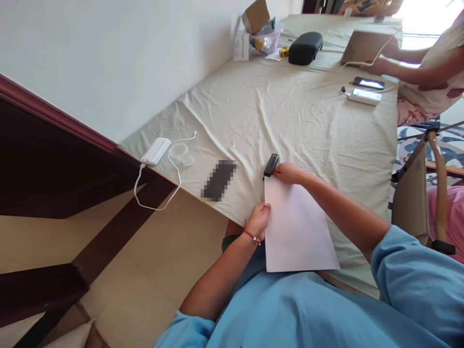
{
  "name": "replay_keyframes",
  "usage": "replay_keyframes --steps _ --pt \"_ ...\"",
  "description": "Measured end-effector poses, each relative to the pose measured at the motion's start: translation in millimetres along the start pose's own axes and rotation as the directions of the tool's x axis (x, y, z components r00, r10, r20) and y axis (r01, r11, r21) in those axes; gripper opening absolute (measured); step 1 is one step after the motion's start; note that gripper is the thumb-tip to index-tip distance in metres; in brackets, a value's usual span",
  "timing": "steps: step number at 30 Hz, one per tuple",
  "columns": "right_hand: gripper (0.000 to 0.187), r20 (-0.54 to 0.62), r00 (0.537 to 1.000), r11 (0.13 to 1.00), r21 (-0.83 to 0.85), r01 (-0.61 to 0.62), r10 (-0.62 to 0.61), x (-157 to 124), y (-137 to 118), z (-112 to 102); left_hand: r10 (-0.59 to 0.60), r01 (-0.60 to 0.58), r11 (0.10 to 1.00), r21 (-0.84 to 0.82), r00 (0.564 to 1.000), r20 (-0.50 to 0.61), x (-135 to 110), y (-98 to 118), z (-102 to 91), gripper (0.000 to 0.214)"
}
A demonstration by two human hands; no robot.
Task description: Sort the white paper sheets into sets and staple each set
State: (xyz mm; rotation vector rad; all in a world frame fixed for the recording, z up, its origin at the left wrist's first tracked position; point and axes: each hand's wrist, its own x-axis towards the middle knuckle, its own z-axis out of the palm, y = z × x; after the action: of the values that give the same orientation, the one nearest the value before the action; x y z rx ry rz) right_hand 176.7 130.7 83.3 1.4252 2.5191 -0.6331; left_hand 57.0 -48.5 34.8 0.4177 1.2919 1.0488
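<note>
White paper sheets (pixel 295 232) lie at the table's near edge and reach toward my body. My left hand (pixel 259 220) pinches their left edge, thumb on top. At their top left corner is a small black stapler (pixel 271 165), tilted, with the corner at its lower end. My right hand (pixel 288 173) is closed on the stapler's right side; its fingertips are partly hidden. Left of the stapler, apart from both hands, lies a dark pixelated rectangle (pixel 219 181).
A white power bank (pixel 156 151) with a looping cable and a clear round lid (pixel 182 154) sit at the left edge. Farther back are a black case (pixel 305 48), a plastic basket (pixel 266 42) and a phone (pixel 369 83). Another person (pixel 435 67) holds a brown board (pixel 366 47) at right.
</note>
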Motion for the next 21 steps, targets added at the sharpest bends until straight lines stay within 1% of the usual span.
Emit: replay_keyframes --steps 3,4,5,6,7,8,9,10,11,13,17,19,21 --pt "0.036 -0.056 0.998 1.0 0.009 -0.025 0.025 -4.7 1.9 4.0 -0.024 0.024 0.997 0.078 1.0 0.001 7.2 11.4 -10.2 0.021" --pt "0.036 -0.1 0.994 0.999 0.011 -0.033 0.034 -8.3 1.9 6.9 -0.038 0.037 0.995 0.09 0.999 0.005 9.5 15.8 -13.8 0.019" --pt "0.036 -0.172 0.985 0.999 0.017 -0.03 0.032 -12.7 1.7 10.6 -0.055 0.053 0.994 0.091 0.998 0.011 11.5 19.9 -17.2 0.017" --pt "0.036 -0.263 0.965 1.0 0.023 -0.009 0.015 -17.5 1.5 15.2 -0.074 0.072 0.994 0.083 0.997 0.02 13.0 23.5 -20.1 0.016" --pt "0.037 -0.382 0.924 0.999 0.029 0.039 -0.025 -22.2 1.5 20.3 -0.092 0.09 0.993 0.072 0.995 0.028 14.2 26.3 -22.6 0.014" --pt "0.04 -0.481 0.872 0.993 0.024 0.115 -0.089 -26.6 1.9 25.7 -0.108 0.106 0.993 0.058 0.993 0.039 15.1 28.3 -24.6 0.012" --pt "0.044 -0.538 0.828 0.981 0.007 0.196 -0.162 -30.2 2.6 31.0 -0.117 0.115 0.992 0.042 0.992 0.049 15.7 29.6 -26.1 0.011" --pt "0.048 -0.559 0.797 0.964 -0.014 0.266 -0.229 -32.8 3.7 35.9 -0.118 0.116 0.993 0.029 0.991 0.058 16.2 30.3 -27.1 0.009" --pt "0.051 -0.547 0.788 0.948 -0.031 0.318 -0.282 -34.4 5.1 40.0 -0.114 0.113 0.993 0.021 0.991 0.063 16.7 30.4 -27.9 0.008" --pt "0.057 -0.493 0.804 0.933 -0.044 0.358 -0.332 -34.7 8.2 45.3 -0.109 0.108 0.994 0.023 0.992 0.059 17.7 29.8 -29.0 0.007" --pt "0.066 -0.437 0.839 0.938 -0.033 0.345 -0.324 -29.8 10.2 46.3 -0.114 0.111 0.993 0.046 0.992 0.054 19.9 26.9 -30.3 0.007" --pt "0.068 -0.421 0.847 0.939 -0.032 0.344 -0.325 -27.9 7.8 45.3 -0.095 0.091 0.993 0.072 0.994 0.051 21.3 24.8 -29.8 0.007" --pt "0.068 -0.417 0.845 0.935 -0.034 0.354 -0.335 -26.5 4.2 44.9 -0.071 0.066 0.992 0.106 0.996 0.049 22.7 22.0 -28.2 0.009"
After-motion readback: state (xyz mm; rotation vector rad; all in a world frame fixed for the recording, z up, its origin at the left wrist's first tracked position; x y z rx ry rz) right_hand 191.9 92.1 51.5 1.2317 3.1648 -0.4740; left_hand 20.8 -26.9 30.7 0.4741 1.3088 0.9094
